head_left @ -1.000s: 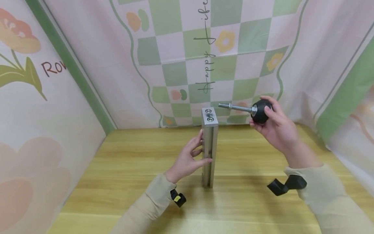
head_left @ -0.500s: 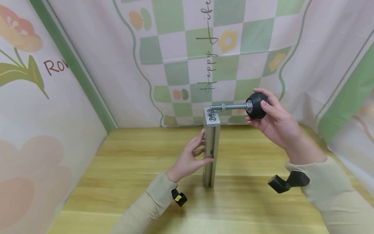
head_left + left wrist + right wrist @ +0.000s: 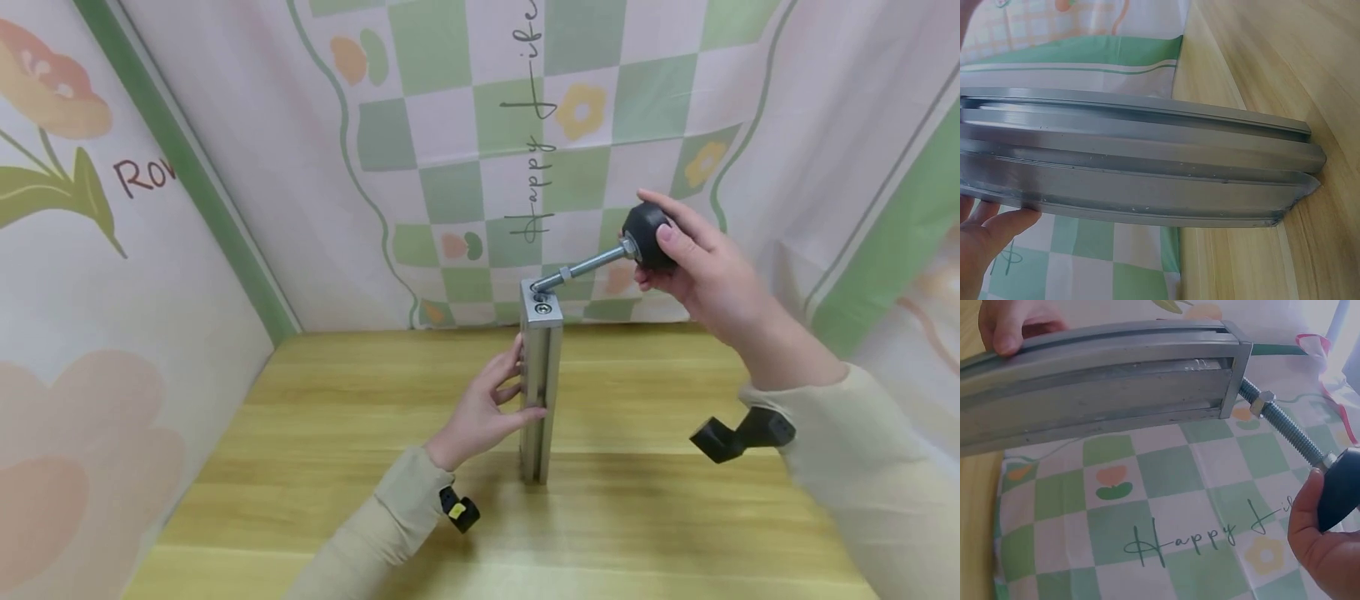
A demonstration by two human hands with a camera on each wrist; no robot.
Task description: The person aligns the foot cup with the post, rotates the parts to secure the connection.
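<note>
A slotted aluminium profile [image 3: 534, 400] stands upright on the wooden table, its end plate [image 3: 542, 310] on top with a screw head showing. My left hand [image 3: 486, 417] grips the profile partway up, thumb on the near side and fingers behind. Above and to the right, my right hand [image 3: 712, 275] holds the black base of a levelling foot [image 3: 647, 237]. Its threaded rod [image 3: 1291, 434], carrying a hex nut [image 3: 1263, 404], slants down to the left, tip at the end plate. Whether the tip sits in a hole cannot be told.
The wooden table [image 3: 337, 500] spreads beneath both hands. A checked curtain [image 3: 450, 192] with lettering hangs close behind the profile, and a printed curtain [image 3: 75, 333] closes the left side. Black camera mounts [image 3: 742, 433] sit on both wrists.
My right hand has moved up and left with the levelling foot. The rod has gone from apart from the profile to slanting onto its end plate. The left hand keeps its grip.
</note>
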